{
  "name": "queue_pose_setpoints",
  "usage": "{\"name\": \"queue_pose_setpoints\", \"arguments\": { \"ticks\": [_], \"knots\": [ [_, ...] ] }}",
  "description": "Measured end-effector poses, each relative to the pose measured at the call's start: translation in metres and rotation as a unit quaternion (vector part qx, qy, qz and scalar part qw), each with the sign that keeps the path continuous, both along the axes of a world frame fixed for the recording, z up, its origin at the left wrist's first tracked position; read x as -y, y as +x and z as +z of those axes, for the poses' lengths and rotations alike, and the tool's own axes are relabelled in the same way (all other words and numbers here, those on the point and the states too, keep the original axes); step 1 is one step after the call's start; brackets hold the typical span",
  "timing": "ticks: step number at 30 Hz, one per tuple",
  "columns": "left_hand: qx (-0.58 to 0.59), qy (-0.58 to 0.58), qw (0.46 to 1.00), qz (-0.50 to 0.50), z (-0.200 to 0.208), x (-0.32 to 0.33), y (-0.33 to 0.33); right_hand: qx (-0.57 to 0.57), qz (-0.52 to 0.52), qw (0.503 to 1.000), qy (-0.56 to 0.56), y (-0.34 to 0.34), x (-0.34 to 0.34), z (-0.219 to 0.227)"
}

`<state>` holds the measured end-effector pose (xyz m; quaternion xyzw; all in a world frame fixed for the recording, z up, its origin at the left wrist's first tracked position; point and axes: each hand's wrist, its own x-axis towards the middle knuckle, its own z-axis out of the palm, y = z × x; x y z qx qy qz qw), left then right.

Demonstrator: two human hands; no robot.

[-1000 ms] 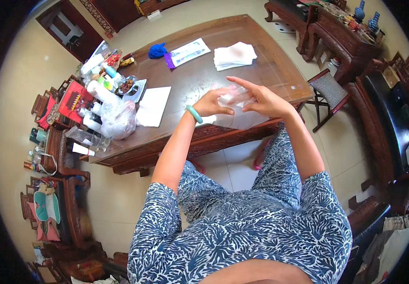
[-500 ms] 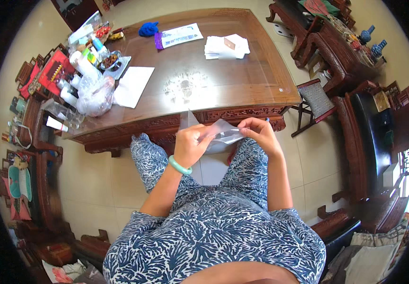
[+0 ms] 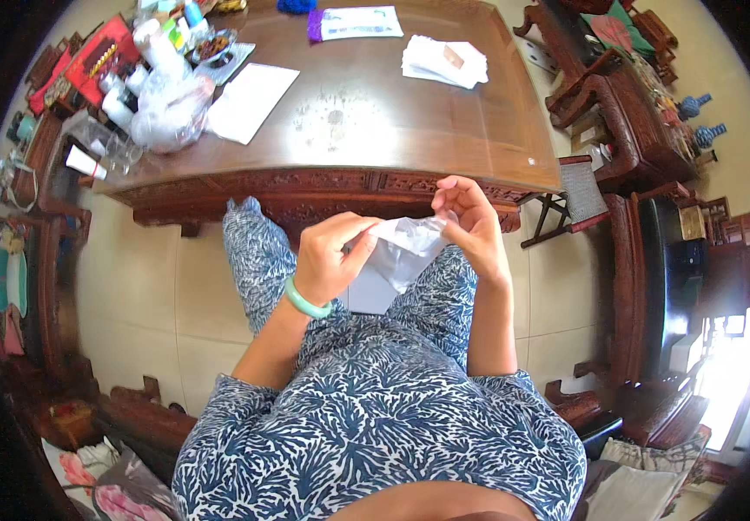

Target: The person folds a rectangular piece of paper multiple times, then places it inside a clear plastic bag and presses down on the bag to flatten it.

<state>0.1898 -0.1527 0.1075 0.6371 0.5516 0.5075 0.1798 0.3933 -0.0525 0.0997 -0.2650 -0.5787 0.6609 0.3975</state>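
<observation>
A clear, crinkled plastic bag point(image 3: 403, 254) hangs between my two hands, above my lap. My left hand point(image 3: 327, 252), with a pale green bangle on its wrist, pinches the bag's upper left edge between thumb and fingers. At the upper right edge, my right hand point(image 3: 470, 227) grips the plastic with thumb and forefinger, its other fingers curled above. Under the bag, between my knees, shows a pale grey flat surface point(image 3: 370, 293), partly hidden; I cannot tell what it is.
A carved wooden table point(image 3: 340, 161) stands before me. On it lie white paper sheets point(image 3: 253, 102), a stack of small white packets point(image 3: 444, 62), a purple-and-white packet point(image 3: 357, 23) and a cluttered group of bottles and bags point(image 3: 166, 113). A folding stool point(image 3: 581, 193) stands right.
The plastic has gone from a flat, stretched-out sheet to a hanging, opened-out bag. My right hand has risen and turned; my left has shifted slightly left. The view has tilted down.
</observation>
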Motion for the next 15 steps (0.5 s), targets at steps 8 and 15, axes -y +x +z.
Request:
{"name": "queue_pose_setpoints", "arguments": {
  "ticks": [8, 15],
  "knots": [
    [0.027, -0.035, 0.997, 0.059, -0.023, 0.027, -0.02, 0.14, -0.017, 0.99, 0.027, 0.004, 0.013, -0.024],
    [0.183, -0.086, 0.97, 0.135, -0.039, 0.029, -0.009, 0.102, -0.068, 0.99, -0.074, -0.023, 0.019, -0.034]
  ]
}}
